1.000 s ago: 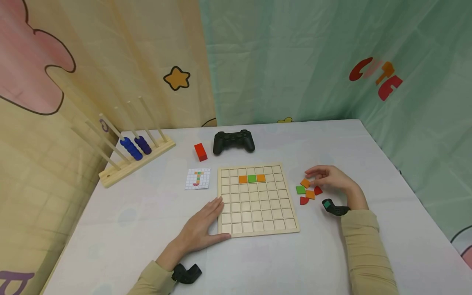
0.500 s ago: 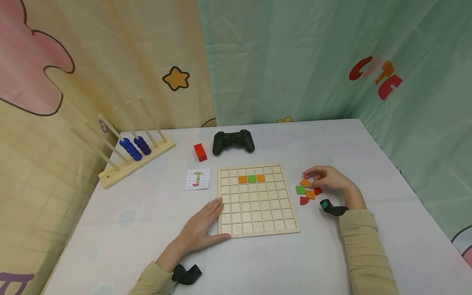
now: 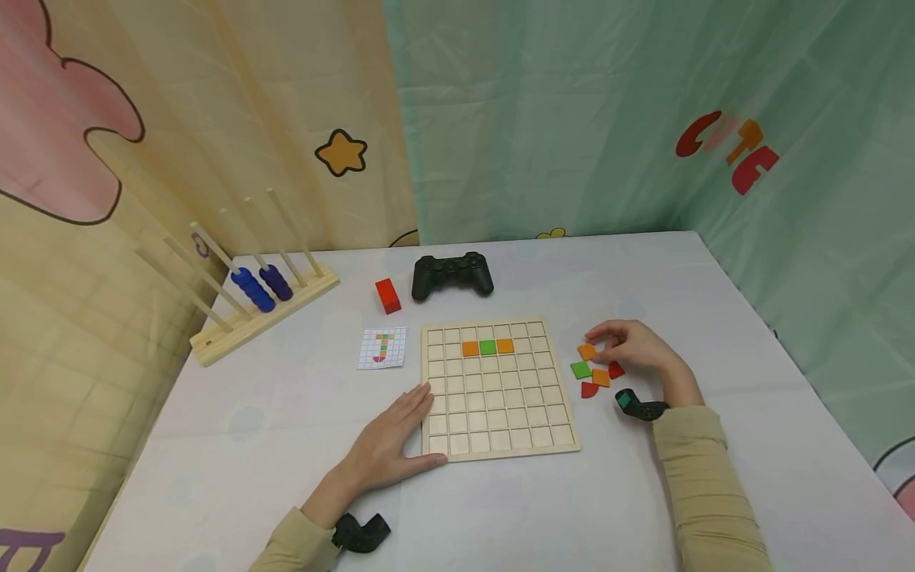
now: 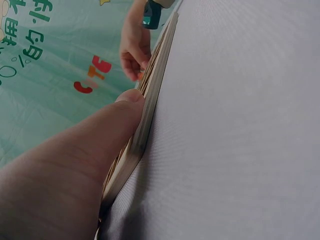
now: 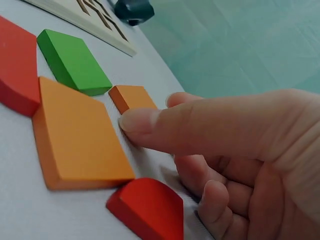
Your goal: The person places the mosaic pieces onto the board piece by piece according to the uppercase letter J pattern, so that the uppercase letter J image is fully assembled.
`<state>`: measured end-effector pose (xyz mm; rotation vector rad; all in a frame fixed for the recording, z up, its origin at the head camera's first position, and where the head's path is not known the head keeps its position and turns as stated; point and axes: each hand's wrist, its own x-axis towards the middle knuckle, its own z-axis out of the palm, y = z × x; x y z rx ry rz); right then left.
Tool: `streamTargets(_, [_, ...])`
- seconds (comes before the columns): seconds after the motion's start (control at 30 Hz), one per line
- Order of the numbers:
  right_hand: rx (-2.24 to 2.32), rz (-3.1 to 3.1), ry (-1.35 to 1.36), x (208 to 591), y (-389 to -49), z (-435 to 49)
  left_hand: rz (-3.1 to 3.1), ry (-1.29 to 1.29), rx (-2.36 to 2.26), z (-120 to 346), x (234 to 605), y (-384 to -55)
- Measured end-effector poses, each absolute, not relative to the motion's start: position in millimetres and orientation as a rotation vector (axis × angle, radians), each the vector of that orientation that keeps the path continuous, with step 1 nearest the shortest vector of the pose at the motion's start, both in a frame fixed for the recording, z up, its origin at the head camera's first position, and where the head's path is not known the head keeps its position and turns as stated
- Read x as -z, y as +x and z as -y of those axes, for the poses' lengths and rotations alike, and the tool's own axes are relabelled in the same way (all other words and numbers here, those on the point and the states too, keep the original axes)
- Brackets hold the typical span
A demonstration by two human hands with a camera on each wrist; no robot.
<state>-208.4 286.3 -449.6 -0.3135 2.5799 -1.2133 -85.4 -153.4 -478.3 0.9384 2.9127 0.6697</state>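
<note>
My left hand point(image 3: 389, 441) lies with straight fingers along the left edge of the wooden grid board point(image 3: 500, 405). Its thumb point(image 4: 122, 112) rests on the board's near rim in the left wrist view. At the board's right, my right hand point(image 3: 636, 347) pinches an orange square tile point(image 3: 587, 352) between thumb and index finger. The thumb tip point(image 5: 137, 122) partly covers that tile in the right wrist view. Close by lie a green tile point(image 3: 581, 370), another orange tile point(image 3: 601, 378) and two red rounded tiles point(image 5: 150, 207). On the board, a green tile point(image 3: 488, 347) sits between two orange ones.
A printed card point(image 3: 382, 348) with a coloured hook shape lies left of the board. Behind are a red block point(image 3: 388, 296) and a black game controller point(image 3: 453, 276). A wooden peg stand point(image 3: 264, 322) with blue and purple beads stands at the back left.
My right hand has shifted slightly left, and the orange tile at its fingertips has moved left with it. The loose green tile has turned a little. My left hand stays in place.
</note>
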Motion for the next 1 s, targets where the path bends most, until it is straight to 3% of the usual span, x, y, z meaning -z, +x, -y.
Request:
streamTargets(0.47, [1.19, -2.585, -0.313, 445, -208, -267, -2.907, 0.927, -0.666, 154, 478, -84])
streamTargets(1.0, [1.15, -2.552, -0.615, 435, -216, -170, -2.918, 0.942, -0.687, 153, 479, -86])
